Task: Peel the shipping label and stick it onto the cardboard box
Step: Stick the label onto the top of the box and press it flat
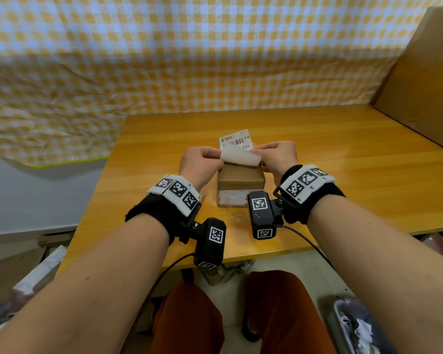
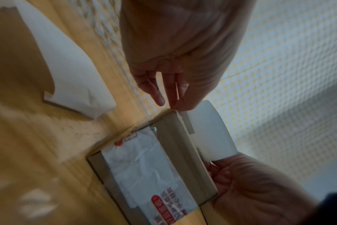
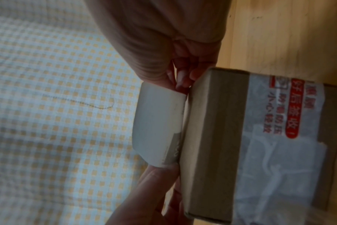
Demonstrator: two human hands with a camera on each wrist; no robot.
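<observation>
A small brown cardboard box point(image 1: 241, 178) stands on the wooden table point(image 1: 343, 154), with crumpled white tape bearing red print on its near side. Just above its top both hands hold the white shipping label point(image 1: 237, 143) upright, barcode side facing me. The label's lower end curls toward me and shows a plain white underside. My left hand point(image 1: 215, 159) pinches the label's left edge and my right hand point(image 1: 264, 157) pinches its right edge. The wrist views show the curled label point(image 2: 208, 130) point(image 3: 158, 124) right beside the box's top edge point(image 2: 173, 152) point(image 3: 217, 137); contact cannot be told.
A large cardboard box point(image 1: 425, 72) stands at the table's right back corner. Yellow checked cloth point(image 1: 164, 60) hangs behind the table. A grey surface point(image 1: 36, 195) lies to the left, and a bin of scraps point(image 1: 356, 328) sits by my right knee.
</observation>
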